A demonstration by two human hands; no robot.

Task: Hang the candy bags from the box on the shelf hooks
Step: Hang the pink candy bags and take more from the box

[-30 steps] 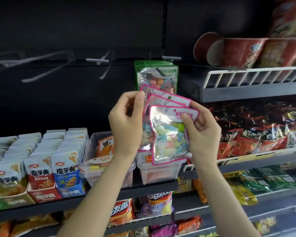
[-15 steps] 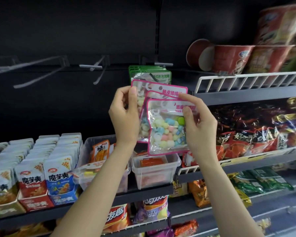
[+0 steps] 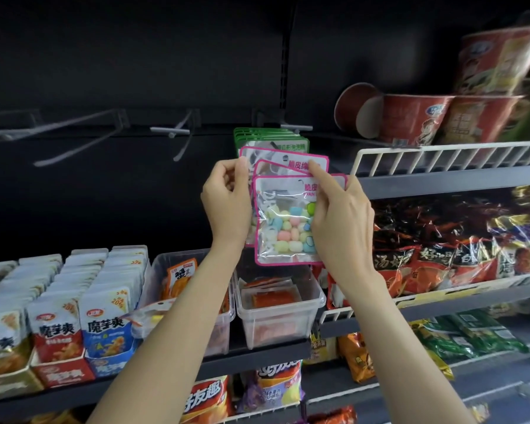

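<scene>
- Head view: since a second ago I have raised the fanned pink-edged clear candy bags (image 3: pixel 288 221) toward the green-topped hanging bags (image 3: pixel 270 139), and the fan has squared up, so hooking looks close.
- My left hand (image 3: pixel 227 206) pinches the fan's left edge; my right hand (image 3: pixel 340 221) grips the front bag, index finger on the header.
- The bags stand upright, long axis vertical, hang holes uppermost, just below the grey wire hook (image 3: pixel 294 127).
</scene>
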